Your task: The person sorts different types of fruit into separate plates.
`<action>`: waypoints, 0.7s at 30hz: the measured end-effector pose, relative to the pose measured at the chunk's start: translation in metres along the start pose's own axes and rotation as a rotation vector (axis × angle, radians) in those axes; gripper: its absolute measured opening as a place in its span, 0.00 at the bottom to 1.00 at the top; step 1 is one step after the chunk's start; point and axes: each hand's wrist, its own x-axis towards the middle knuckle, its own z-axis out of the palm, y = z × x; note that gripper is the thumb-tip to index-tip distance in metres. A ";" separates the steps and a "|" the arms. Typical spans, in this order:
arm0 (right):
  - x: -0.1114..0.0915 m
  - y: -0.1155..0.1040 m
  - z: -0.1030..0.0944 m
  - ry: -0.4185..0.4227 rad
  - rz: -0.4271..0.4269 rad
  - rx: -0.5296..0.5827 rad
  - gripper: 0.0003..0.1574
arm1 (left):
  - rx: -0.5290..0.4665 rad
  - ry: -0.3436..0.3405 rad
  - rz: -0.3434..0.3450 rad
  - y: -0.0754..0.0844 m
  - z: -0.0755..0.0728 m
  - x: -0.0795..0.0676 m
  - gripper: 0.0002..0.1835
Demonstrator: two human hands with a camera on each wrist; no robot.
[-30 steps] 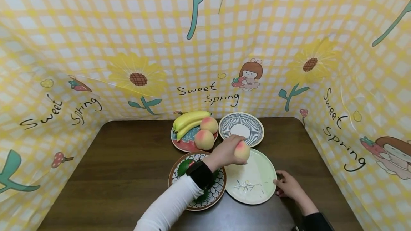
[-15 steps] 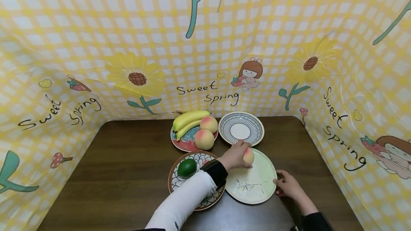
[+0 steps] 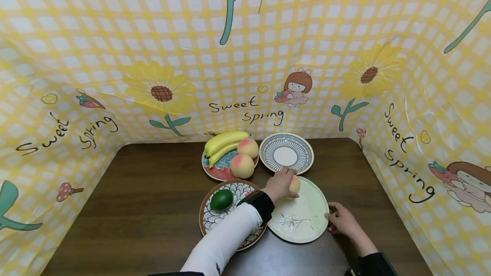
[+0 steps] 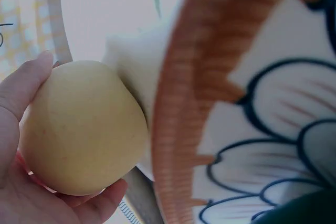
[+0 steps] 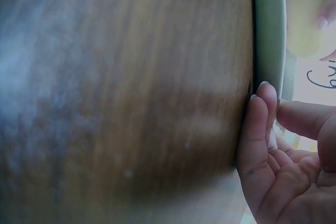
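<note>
My left hand point(image 3: 281, 184) grips a peach point(image 4: 84, 129) low over the back part of a pale green plate point(image 3: 307, 222). In the left wrist view, thumb and fingers lie round the fruit's sides, and its underside is close to the plate. In the head view the hand covers much of the peach. My right hand point(image 3: 342, 221) holds that plate's right rim, the thumb on top and fingers beneath, as the right wrist view shows. Left of it, partly under my left forearm, is a brown-rimmed flower-patterned plate point(image 3: 203, 225) with a smooth dark green fruit point(image 3: 221, 200).
Behind, a red and blue plate point(image 3: 215, 174) bears bananas point(image 3: 226, 144) and two more peaches point(image 3: 242, 165). A blue-and-white striped plate point(image 3: 285, 156) stands at the back right. A checked yellow cloth point(image 3: 245, 67) walls in the brown table point(image 3: 134, 208).
My left hand has carried the peach slightly right and down over the pale green plate. The dark green fruit has come out from behind my forearm. The right hand keeps its hold.
</note>
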 end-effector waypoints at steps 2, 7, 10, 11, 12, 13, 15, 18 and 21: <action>0.000 0.000 0.000 0.000 -0.001 0.003 0.29 | 0.018 -0.001 0.003 0.000 0.002 0.001 0.39; -0.001 0.000 0.000 0.000 -0.002 0.009 0.29 | 0.057 -0.005 0.016 0.002 0.004 0.001 0.39; -0.001 -0.001 0.000 -0.002 -0.001 0.003 0.29 | 0.058 -0.015 0.013 0.002 0.003 0.000 0.39; -0.001 -0.001 0.000 -0.002 0.000 0.002 0.29 | 0.056 -0.018 0.011 0.002 0.003 0.001 0.40; -0.001 -0.001 0.000 -0.001 0.001 0.003 0.29 | 0.052 -0.020 0.009 0.002 0.004 0.001 0.40; -0.001 -0.001 0.001 -0.001 0.001 0.003 0.29 | 0.051 -0.024 0.006 0.002 0.004 0.001 0.40; -0.001 -0.001 0.001 -0.001 0.000 0.003 0.29 | 0.047 -0.029 0.001 0.001 0.004 0.001 0.40; -0.002 -0.001 0.001 -0.005 0.000 0.009 0.29 | 0.047 -0.035 -0.006 0.001 0.004 0.001 0.40; -0.002 -0.001 0.001 -0.007 -0.001 0.008 0.29 | 0.044 -0.046 -0.011 0.000 0.004 0.002 0.41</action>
